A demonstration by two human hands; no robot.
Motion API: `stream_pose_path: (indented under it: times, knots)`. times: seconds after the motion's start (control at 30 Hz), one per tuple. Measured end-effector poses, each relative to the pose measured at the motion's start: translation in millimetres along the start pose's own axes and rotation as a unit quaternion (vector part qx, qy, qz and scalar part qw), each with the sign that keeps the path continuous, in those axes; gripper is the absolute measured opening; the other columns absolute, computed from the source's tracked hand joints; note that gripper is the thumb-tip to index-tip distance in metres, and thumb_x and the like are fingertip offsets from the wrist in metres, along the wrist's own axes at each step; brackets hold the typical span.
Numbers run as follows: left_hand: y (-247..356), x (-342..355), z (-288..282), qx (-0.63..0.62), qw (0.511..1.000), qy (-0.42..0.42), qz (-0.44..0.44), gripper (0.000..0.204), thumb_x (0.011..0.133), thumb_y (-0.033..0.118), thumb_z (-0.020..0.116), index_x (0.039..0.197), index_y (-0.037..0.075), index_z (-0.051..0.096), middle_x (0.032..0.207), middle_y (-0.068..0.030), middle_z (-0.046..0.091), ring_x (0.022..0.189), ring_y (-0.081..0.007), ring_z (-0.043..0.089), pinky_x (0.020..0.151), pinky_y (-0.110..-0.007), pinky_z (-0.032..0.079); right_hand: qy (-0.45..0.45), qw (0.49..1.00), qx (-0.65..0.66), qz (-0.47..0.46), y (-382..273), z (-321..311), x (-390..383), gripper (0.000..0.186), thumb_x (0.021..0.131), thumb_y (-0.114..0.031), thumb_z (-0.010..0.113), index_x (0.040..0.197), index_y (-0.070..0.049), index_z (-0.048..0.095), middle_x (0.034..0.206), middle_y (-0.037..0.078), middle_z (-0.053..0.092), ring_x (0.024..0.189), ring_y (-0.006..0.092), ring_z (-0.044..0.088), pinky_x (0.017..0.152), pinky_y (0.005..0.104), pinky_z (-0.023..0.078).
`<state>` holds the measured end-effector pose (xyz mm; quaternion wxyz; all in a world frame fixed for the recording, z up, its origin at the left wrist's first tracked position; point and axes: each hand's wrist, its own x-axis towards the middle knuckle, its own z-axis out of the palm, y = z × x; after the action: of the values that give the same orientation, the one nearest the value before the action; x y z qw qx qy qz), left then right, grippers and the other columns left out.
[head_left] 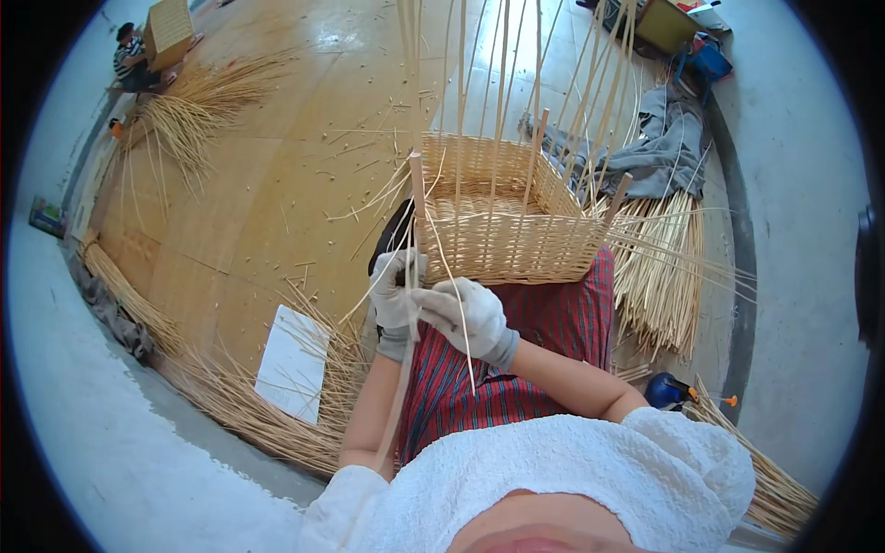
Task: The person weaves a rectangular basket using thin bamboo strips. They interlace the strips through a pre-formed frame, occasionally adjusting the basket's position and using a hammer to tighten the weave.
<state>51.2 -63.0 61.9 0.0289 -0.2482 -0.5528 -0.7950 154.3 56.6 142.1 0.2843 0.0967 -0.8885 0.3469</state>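
Note:
A rectangular woven wicker basket rests on my lap, its tall pale stakes standing up from the walls. Thicker wooden posts mark its corners. Both my hands wear white gloves and meet at the near left corner. My left hand is closed around a long wicker strand that trails down along my left forearm. Close beside it, my right hand has its fingers bent together at the same strand; their tips are partly hidden. Another loose strand hangs across the back of my right glove.
Bundles of wicker rods lie at the left and right. A white board lies on the left bundle. Grey cloth covers rods at the right, near a blue bottle. Another person sits far left with a basket.

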Motion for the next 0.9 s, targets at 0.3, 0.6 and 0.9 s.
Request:
stream_pose_path:
  times: [0.3,0.6,0.9]
  knots:
    - [7,121,-22,-0.018,0.915,-0.308,-0.260,0.038,0.092,0.011,0.081,0.125,0.008,0.063,0.116,-0.0017,0.063,0.109,-0.0122,0.060,0.100,-0.030,0.051,-0.015,0.884,0.338,0.323,-4,-24,2,0.017,0.097,-0.020,0.069,0.108,-0.008,0.075,0.104,0.007,0.076,0.093,0.0197,0.073,0.074,0.0342,0.059]
    - [-42,64,25,-0.046,0.974,-0.083,-0.204,0.029,0.098,0.009,0.074,0.125,0.009,0.064,0.105,0.0027,0.062,0.092,-0.0087,0.056,0.084,-0.027,0.051,0.189,0.972,-0.010,0.142,84,-37,82,0.038,0.098,-0.001,0.062,0.134,-0.009,0.068,0.117,0.014,0.074,0.096,0.0245,0.075,0.076,0.0333,0.060]
    - [-52,53,30,0.056,0.982,0.017,-0.182,0.026,0.099,0.007,0.071,0.124,0.005,0.063,0.107,-0.0008,0.063,0.091,-0.0086,0.060,0.081,-0.025,0.052,-0.030,0.940,0.175,0.290,95,-70,94,0.032,0.101,-0.009,0.058,0.131,-0.009,0.066,0.123,0.015,0.073,0.107,0.0330,0.073,0.085,0.0366,0.061]
